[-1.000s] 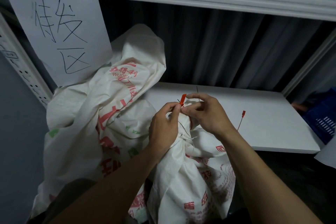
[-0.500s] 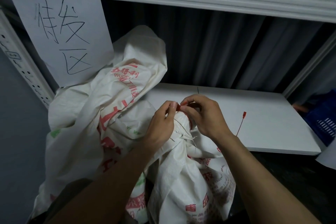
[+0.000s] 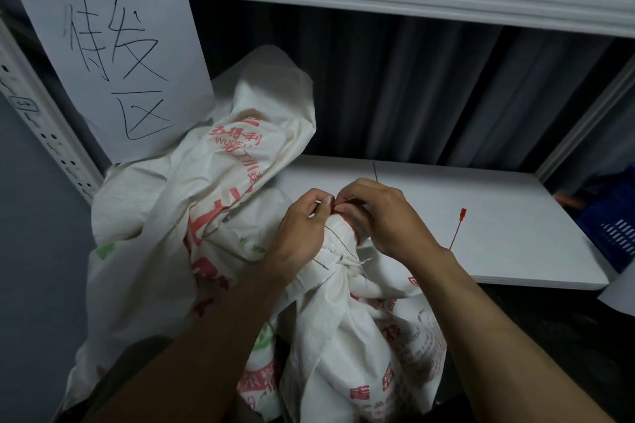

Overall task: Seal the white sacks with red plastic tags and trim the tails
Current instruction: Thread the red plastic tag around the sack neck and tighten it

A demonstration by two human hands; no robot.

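Tag: the red tag sits at the bunched neck of the front sack, mostly hidden by fingertips.
Left hand: fingers curled, pinching the tag.
Right hand: pinching it from the other side.
Tags: two; the spare tag lies on the shelf.
Sacks: two; the rear sack slumps behind, to the left.

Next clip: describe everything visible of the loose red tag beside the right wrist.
The loose red tag is a thin, straight strip, plastic by its look, with a small blocky head at its upper end. It slants across the white shelf board; its lower end is hidden behind the wrist of the right hand. Nothing visibly grips it; whether it lies flat on the board cannot be told.
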